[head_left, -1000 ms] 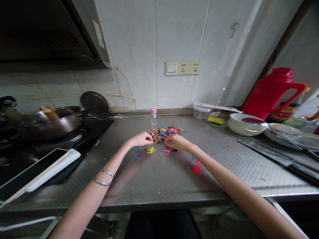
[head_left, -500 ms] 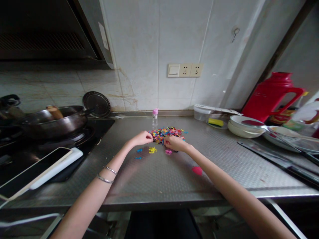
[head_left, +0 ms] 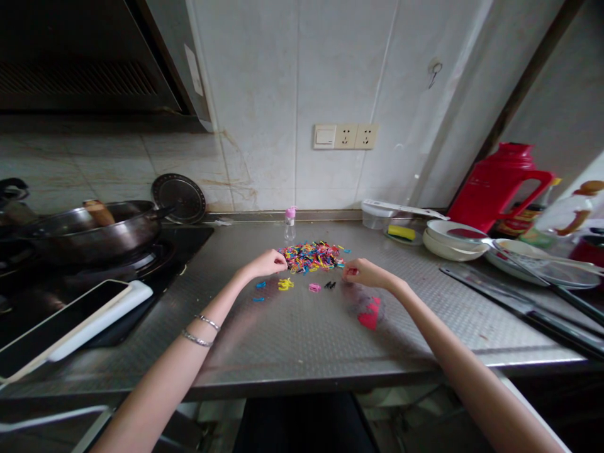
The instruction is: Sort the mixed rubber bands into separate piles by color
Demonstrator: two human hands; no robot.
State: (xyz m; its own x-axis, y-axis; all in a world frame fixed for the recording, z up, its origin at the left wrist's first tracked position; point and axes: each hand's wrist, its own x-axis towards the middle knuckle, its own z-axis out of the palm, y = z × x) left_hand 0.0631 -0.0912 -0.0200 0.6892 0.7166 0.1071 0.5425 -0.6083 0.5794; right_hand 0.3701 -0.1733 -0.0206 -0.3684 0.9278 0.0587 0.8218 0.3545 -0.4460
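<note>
A heap of tiny colourful rubber bands (head_left: 312, 257) lies on the metal counter. At its left edge my left hand (head_left: 270, 263) is closed in a pinch; what its fingertips hold, if anything, is too small to make out. Just right of the heap, my right hand (head_left: 365, 274) is also pinched, its fingertips too small to read. In front of the heap sit small separate groups: blue bands (head_left: 260, 285), yellow bands (head_left: 285, 285), pink bands (head_left: 314, 287) and black bands (head_left: 329, 285). Below my right hand lies a clear plastic bag with a red print (head_left: 369, 313).
Behind the heap stands a small pink-capped bottle (head_left: 289, 225). Left are a pan (head_left: 94, 236) on the stove and a phone (head_left: 61, 324) on a white stand. To the right are a sponge (head_left: 401, 233), bowls (head_left: 453, 242), a knife (head_left: 495, 299) and a red thermos (head_left: 493, 189).
My right hand has moved right, away from the heap's front edge, uncovering the black bands and more of the plastic bag. My left hand stays at the heap's left edge.
</note>
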